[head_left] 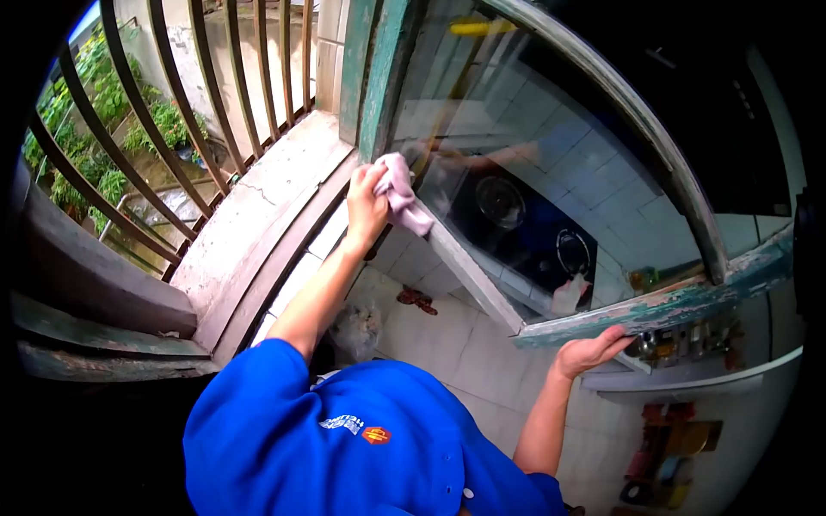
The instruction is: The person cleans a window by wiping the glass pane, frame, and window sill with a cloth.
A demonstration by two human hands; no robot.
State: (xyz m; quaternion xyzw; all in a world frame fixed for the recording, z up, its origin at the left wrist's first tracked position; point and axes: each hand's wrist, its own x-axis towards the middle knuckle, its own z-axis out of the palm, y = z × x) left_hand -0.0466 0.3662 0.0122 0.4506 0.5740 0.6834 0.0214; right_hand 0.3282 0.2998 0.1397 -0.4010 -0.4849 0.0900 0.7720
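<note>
In my left hand [368, 208] is a crumpled pale pink cloth [397, 191], bunched under the fingers. The cloth lies against the lower corner of an open glazed window sash [471, 273], near the green hinge-side post [376, 103]. My right hand [588, 353] holds the sash at its free edge, a worn rail with peeling green paint [637, 310]. Part of its grip is hidden by that rail. The glass [533, 163] spans the space between both hands and carries reflections.
Left of the sash runs a concrete sill [267, 193] with upright metal bars [176, 129] and plants [159, 125] outside. Through the glass appears a black gas hob [538, 225]. A clear plastic bag [357, 327] lies below my left arm. Jars [680, 344] stand right of my right hand.
</note>
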